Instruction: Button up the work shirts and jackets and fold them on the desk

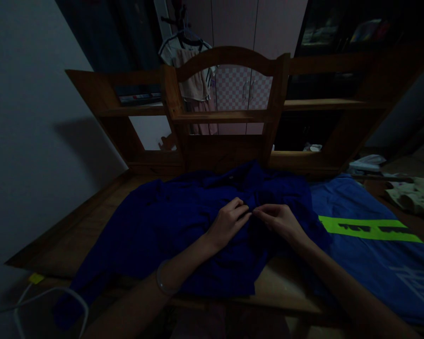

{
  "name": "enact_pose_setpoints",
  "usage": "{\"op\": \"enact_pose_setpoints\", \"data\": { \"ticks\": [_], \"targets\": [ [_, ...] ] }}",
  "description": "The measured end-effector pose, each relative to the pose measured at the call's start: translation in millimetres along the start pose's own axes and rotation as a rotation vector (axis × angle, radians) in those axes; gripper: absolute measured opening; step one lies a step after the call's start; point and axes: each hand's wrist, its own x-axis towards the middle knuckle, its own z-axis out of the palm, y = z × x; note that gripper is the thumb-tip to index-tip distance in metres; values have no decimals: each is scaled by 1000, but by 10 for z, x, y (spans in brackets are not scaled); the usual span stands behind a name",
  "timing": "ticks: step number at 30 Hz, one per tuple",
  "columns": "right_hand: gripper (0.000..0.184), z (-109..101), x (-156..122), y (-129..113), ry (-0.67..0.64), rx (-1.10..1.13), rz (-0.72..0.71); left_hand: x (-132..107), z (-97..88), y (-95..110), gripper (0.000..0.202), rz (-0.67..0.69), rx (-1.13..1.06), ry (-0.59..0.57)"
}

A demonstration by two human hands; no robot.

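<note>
A dark blue long-sleeved shirt (183, 221) lies spread over the wooden desk, its collar towards the back and one sleeve hanging over the front left edge. Near the middle of the shirt, my left hand (229, 220) is closed, fingertips pinching the cloth. Just to its right, my right hand (278, 220) pinches the same part of the shirt between thumb and finger. The two sets of fingertips almost meet. Whatever small detail lies between them is too dark to make out. A bracelet circles my left wrist.
Behind the shirt rises a wooden shelf unit (222, 116). A lighter blue cloth with a yellow-green band (371, 229) lies at right. A white cable (56, 291) loops at the front left. Clothes on a hanger (192, 70) hang beyond the shelf. A wall borders the left side.
</note>
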Motion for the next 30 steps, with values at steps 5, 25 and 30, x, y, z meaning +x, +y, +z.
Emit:
{"op": "enact_pose_setpoints", "data": {
  "ticks": [5,25,30],
  "targets": [
    [42,20,-8,-16,5,-25,-15,-10,55,-40,17,-114,22,85],
    [34,-24,-131,-162,118,-80,-220,39,55,-111,6,-44,109,82],
    [32,-59,-181,-237,178,-12,-255,33,61,-136,4,-48,113,91]
  ]
}}
